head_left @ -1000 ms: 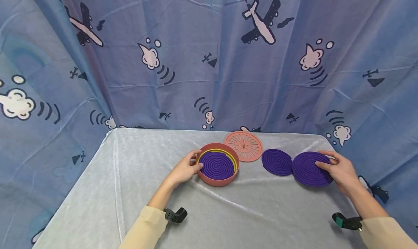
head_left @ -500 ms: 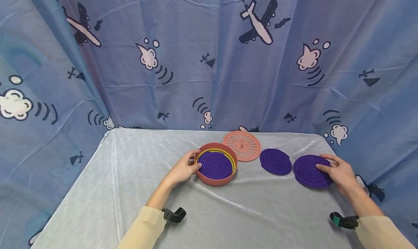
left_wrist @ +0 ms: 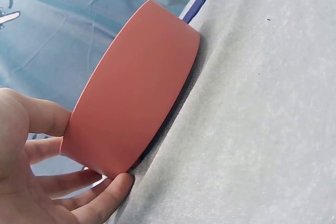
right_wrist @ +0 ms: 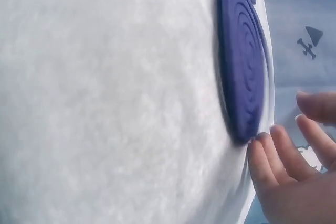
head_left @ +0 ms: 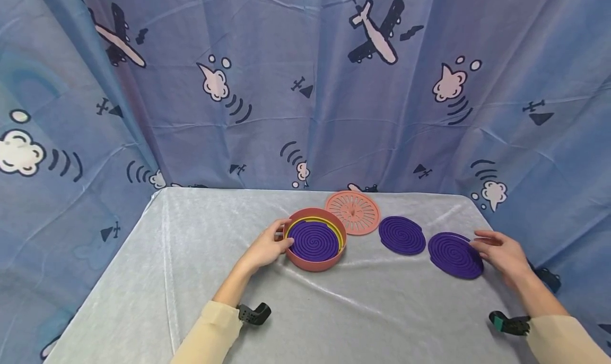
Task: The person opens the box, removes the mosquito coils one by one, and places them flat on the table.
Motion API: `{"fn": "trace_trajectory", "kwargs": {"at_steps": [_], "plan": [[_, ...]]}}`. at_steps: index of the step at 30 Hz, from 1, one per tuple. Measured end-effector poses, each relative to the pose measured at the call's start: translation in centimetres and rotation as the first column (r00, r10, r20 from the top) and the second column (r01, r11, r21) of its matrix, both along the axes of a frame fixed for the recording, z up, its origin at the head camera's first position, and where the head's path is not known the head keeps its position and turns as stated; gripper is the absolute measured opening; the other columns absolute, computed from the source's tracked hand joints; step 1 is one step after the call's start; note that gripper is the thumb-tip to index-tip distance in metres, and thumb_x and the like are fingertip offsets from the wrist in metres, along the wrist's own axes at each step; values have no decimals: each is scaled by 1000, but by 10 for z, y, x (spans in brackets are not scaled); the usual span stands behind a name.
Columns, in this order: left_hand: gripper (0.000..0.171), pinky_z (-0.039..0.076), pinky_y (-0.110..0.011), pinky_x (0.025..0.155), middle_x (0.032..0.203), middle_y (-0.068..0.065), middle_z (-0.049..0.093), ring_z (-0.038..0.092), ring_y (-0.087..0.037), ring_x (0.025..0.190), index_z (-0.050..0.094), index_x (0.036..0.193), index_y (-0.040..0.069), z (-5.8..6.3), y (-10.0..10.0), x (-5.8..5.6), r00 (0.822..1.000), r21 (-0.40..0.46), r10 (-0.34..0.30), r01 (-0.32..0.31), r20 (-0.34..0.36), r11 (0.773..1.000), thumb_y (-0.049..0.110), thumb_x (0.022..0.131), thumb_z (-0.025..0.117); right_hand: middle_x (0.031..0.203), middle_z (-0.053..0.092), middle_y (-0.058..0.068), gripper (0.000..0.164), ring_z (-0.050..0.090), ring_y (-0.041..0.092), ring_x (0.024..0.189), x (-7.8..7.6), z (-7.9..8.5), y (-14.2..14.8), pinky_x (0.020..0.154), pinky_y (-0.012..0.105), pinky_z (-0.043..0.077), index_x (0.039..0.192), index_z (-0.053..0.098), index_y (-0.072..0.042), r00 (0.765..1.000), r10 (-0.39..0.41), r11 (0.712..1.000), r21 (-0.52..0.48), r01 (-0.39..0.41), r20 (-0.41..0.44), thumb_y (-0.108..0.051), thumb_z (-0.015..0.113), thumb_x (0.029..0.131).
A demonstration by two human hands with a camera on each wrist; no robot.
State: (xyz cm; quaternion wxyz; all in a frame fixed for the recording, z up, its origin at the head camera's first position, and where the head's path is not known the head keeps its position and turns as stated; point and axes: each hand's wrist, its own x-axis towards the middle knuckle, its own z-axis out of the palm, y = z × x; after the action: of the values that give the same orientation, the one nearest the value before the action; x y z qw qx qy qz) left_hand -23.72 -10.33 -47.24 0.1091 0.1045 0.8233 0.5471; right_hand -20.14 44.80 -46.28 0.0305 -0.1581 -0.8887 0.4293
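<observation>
A round reddish-pink mosquito coil box (head_left: 312,265) stands on the table, and my left hand (head_left: 265,246) grips its left side, thumb at the rim. The left wrist view shows the same box (left_wrist: 134,77) side-on, my fingertips (left_wrist: 122,183) by its lower edge. Inside it lies a purple mosquito coil (head_left: 314,241) over something yellow (head_left: 341,237). To the right, another purple mosquito coil (head_left: 455,255) lies flat. My right hand (head_left: 505,257) is at this coil's right edge, thumb and fingers apart; in the right wrist view, fingertips (right_wrist: 261,141) are close to its edge.
A slotted pink lid (head_left: 354,214) lies behind the box. Between lid and right-hand coil lies one more purple coil (head_left: 402,235). A pale cloth covers the table (head_left: 334,321); a blue printed curtain (head_left: 267,88) hangs behind it and at the sides.
My right hand has lowered the purple coil onto the table, slightly apart from the neighbouring coil, and let go of it. My left hand has stayed on the box.
</observation>
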Motion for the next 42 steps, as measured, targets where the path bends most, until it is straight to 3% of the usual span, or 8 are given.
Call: {"fn": "trace_trajectory", "kwargs": {"at_steps": [8,13,16,19,22,26,30,42], "plan": [[53,59,-35,85,145,-22,50,61,-31,117,47,151,11,2,0,0,1000,9,6,-6,-4,1000,12,100,63,134,51,35,59,50,-15,77,2,3,0,69,16,55,144,41,15,1000,-11,1000,-15,11,-7,-22,60,102],[53,59,-35,85,145,-22,49,61,-31,117,47,151,11,1,0,1,1000,7,-2,2,-7,1000,13,100,63,109,65,5,57,55,-13,77,-1,6,-14,69,17,56,140,47,15,998,14,999,-32,-16,-55,-23,63,101],[53,59,-35,85,145,-22,49,60,-32,118,46,151,12,1,-1,1,1000,7,-3,3,-7,1000,14,100,62,100,60,-14,56,57,-13,79,-4,7,-26,71,17,57,138,48,16,995,61,996,-58,-66,-77,-23,63,101],[53,58,-35,86,146,-22,49,60,-32,119,46,151,11,1,-1,1,1000,7,-6,6,-9,1000,14,101,62,99,60,-16,56,59,-12,81,-8,6,-40,72,17,57,138,47,18,990,103,989,-95,-112,-92,-21,64,102],[53,59,-36,85,145,-24,48,60,-34,120,46,151,9,0,-1,0,1000,10,-11,11,-18,1000,13,100,62,101,63,-13,55,61,-10,83,-13,5,-53,74,18,57,138,47,18,987,124,982,-132,-137,-105,-19,65,101],[53,59,-36,86,146,-24,48,59,-34,121,46,150,9,0,-2,0,1000,13,-12,12,-14,1000,14,100,62,114,67,10,52,62,-9,85,-19,6,-71,76,19,58,138,48,17,982,153,974,-153,-169,-112,-17,64,101],[53,58,-36,87,147,-23,48,58,-35,123,46,151,10,1,-1,0,1000,13,-9,9,-4,1000,14,101,62,132,57,30,53,60,-10,88,-23,8,-89,79,20,57,140,48,15,976,195,966,-154,-208,-93,-21,62,102],[53,58,-37,87,147,-22,48,58,-34,124,45,151,10,3,0,1,1000,14,-2,2,1,1000,14,101,62,138,54,27,56,61,-1,99,-38,28,-142,92,28,56,142,50,8,945,320,924,-198,-326,-60,-27,64,102]]}}
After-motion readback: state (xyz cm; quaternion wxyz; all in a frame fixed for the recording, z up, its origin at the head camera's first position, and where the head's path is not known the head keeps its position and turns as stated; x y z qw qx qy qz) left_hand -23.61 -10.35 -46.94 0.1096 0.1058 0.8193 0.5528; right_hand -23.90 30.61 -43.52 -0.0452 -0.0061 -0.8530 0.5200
